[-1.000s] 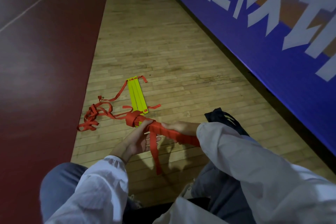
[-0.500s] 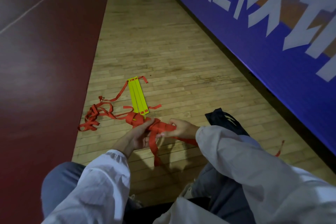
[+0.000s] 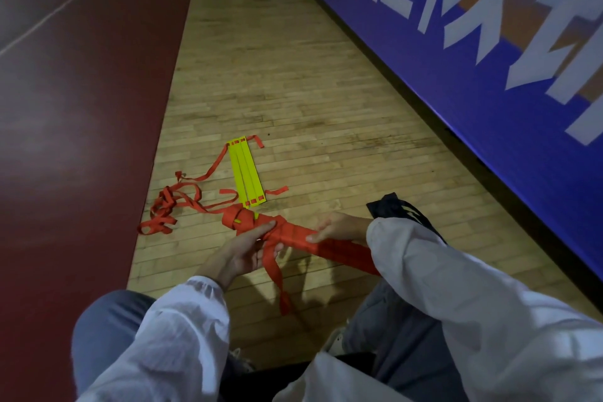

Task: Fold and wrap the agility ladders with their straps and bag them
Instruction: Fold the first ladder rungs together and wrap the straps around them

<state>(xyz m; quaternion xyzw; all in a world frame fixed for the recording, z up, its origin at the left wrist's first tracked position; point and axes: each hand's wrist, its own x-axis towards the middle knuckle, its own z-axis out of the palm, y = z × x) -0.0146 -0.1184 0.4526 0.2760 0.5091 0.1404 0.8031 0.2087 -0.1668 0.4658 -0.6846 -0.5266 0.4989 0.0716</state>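
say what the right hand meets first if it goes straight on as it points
Probably the fingers of the left hand: the right hand points along the red-wrapped bundle it holds, and those fingers grip it ahead. Depth is unclear.

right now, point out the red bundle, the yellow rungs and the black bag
red bundle (image 3: 295, 234): head view, wrapped middle stretch
yellow rungs (image 3: 246, 173): head view, middle of the stack
black bag (image 3: 391, 210): head view, upper visible fabric
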